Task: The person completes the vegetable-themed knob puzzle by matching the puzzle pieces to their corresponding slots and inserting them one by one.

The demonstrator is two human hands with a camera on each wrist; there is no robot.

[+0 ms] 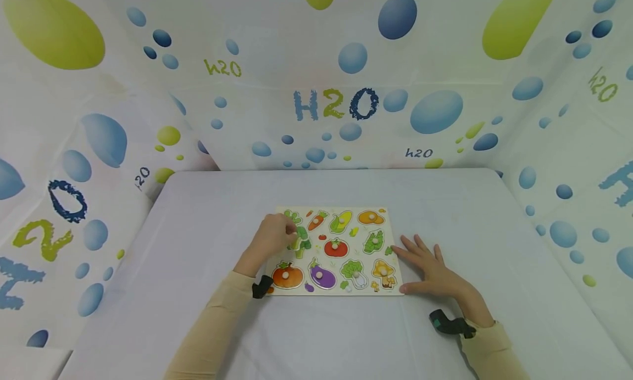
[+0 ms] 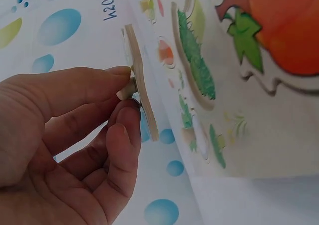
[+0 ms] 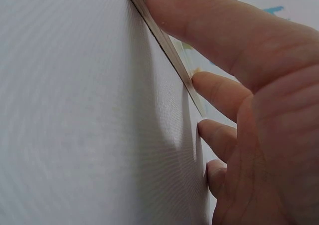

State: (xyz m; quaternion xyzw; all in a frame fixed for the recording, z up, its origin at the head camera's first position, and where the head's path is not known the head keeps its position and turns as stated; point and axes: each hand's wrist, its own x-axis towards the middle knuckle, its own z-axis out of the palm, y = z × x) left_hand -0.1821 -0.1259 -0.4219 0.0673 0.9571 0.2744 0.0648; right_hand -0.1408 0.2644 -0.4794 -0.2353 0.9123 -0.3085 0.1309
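Between thumb and fingertips my left hand [image 1: 271,236] pinches the small knob of a thin wooden broccoli puzzle piece [image 2: 144,103]. The piece is seen edge-on in the left wrist view, raised off the puzzle board [image 2: 279,140]. In the head view the hand is over the left side of the board, near the broccoli recess [image 1: 299,252]. My right hand [image 1: 435,273] lies spread at the board's right edge, with the thumb by the near corner and fingertips touching the edge [image 3: 174,60].
Other knobbed vegetable pieces sit in the board, among them a pumpkin [image 1: 292,281], an eggplant [image 1: 326,281] and a tomato [image 1: 341,252]. A white cloth covers the table [image 1: 346,336]. Patterned curtains [image 1: 277,50] stand behind and at both sides.
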